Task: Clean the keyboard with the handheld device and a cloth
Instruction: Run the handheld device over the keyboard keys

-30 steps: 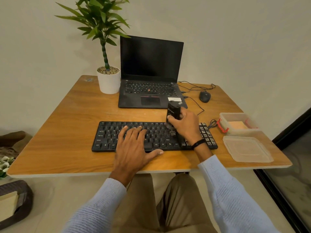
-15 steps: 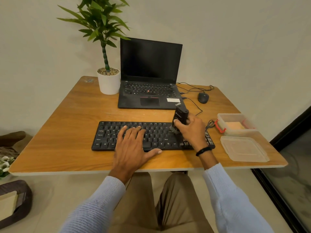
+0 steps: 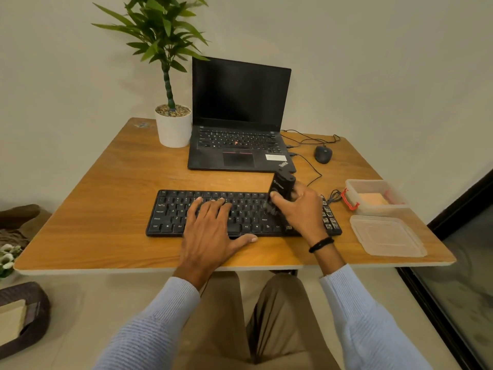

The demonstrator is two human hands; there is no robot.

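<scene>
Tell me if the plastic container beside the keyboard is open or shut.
Open. The plastic container stands uncovered; a clear lid lies flat on the table just in front of it.

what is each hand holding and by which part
Right hand: grip round the lower body of the handheld device. Left hand: nothing, flat on the keyboard.

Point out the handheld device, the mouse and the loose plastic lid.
handheld device (image 3: pixel 283 184): head view, on its black upper body.
mouse (image 3: pixel 323 154): head view, middle of its top shell.
plastic lid (image 3: pixel 386 236): head view, centre of its flat panel.
</scene>
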